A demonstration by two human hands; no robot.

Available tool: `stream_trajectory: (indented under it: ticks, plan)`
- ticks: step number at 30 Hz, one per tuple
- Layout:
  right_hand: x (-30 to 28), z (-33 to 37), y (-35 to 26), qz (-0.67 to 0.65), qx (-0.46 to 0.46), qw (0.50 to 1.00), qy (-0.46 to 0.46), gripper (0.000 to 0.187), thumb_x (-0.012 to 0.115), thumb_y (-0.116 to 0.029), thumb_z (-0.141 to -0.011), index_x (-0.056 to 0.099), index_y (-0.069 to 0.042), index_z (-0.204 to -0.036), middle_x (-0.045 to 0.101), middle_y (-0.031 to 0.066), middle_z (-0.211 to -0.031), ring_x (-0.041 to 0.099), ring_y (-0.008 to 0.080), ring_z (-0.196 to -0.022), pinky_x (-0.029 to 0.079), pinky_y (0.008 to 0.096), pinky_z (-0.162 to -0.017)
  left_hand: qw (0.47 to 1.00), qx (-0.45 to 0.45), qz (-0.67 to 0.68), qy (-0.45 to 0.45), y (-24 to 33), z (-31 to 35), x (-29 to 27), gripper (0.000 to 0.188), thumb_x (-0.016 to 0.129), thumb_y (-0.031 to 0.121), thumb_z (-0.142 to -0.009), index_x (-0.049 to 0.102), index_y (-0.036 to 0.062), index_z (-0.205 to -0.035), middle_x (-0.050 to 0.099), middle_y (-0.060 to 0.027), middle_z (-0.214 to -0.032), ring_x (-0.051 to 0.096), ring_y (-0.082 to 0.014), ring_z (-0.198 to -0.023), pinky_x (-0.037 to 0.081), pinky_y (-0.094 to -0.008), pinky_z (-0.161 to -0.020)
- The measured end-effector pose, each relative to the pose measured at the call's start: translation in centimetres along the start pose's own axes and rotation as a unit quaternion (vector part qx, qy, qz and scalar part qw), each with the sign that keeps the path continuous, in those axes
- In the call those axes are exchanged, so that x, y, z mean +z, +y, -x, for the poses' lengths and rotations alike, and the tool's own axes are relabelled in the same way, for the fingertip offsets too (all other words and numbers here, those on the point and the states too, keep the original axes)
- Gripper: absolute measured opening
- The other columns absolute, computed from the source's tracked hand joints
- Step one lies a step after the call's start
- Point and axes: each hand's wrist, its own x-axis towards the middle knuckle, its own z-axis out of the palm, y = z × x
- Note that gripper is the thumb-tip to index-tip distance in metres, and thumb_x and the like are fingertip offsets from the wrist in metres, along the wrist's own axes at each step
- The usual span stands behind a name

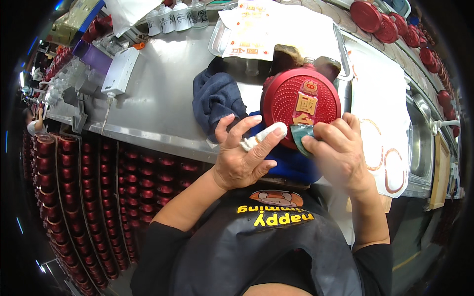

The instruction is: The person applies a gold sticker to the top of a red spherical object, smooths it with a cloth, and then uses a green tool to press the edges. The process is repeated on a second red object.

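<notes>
A round red bottle (279,101) with a dotted face and raised gold lettering stands in front of me. My right hand (340,150) pinches a thin dark green piece (299,134) against the lower part of the lettering. Whether that piece is a pad or a scraper I cannot tell. Just left of the bottle is my left hand (242,155), its fingers spread and stretched out. White wrapping covers some of its fingers, and one fingertip lies close to the bottle's lower edge. Blue material (291,165) shows under the bottle.
A dark blue cloth (215,93) lies left of the bottle. Behind are a tray with printed white sheets (291,24) and, farther left, several white bottles (181,15). A white box (121,71) sits on the metal table (163,93). Racks of red bottles (89,197) fill the left.
</notes>
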Motion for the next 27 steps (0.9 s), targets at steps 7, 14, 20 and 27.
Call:
stream_trajectory:
  ticks: [7,14,20,27]
  plan:
    - [-0.1,3.4,-1.2,0.002,0.057,0.994,-0.09,0.02,0.079,-0.011,-0.075,0.07,-0.011,-0.094,0.062,0.0016,-0.092,0.06,0.0195,-0.082,0.041,0.041,-0.081,1.0,0.003,-0.016,0.008,-0.2,0.7,0.8,0.045,0.052,0.042,-0.107,0.068,0.0157,-0.14,0.069,0.0047,-0.137,0.052,-0.0235,-0.128,0.024,-0.05,-0.115]
    - [-1.2,-7.0,4.2,-0.117,0.304,0.943,-0.063,0.011,0.076,-0.017,-0.088,0.067,-0.012,-0.091,0.063,0.0057,-0.085,0.065,0.024,-0.084,0.043,0.0407,-0.082,0.999,-0.019,0.011,0.035,0.3,1.7,1.8,0.047,0.054,0.043,-0.106,0.066,0.0145,-0.141,0.068,0.0017,-0.138,0.051,-0.0248,-0.128,0.027,-0.0499,-0.114]
    - [0.0,-3.3,1.4,-0.032,-0.081,0.995,-0.054,0.027,0.075,-0.003,-0.076,0.071,-0.01,-0.101,0.065,0.004,-0.09,0.065,0.02,-0.081,0.048,0.0407,-0.081,0.998,-0.02,0.062,0.012,0.1,1.4,0.5,0.055,0.048,0.054,-0.106,0.067,0.0154,-0.14,0.067,-0.0003,-0.134,0.048,-0.0265,-0.133,0.027,-0.0533,-0.114]
    - [-5.7,8.2,2.3,-0.146,0.362,0.92,0.036,0.025,0.066,-0.006,-0.1,0.065,0.002,-0.124,0.072,0.009,-0.102,0.067,0.0139,-0.088,0.055,0.029,-0.077,0.992,0.095,0.031,-0.07,-3.3,-8.1,1.6,0.058,0.041,0.061,-0.106,0.068,0.0225,-0.139,0.073,0.0021,-0.124,0.047,-0.0241,-0.136,0.022,-0.0534,-0.117]
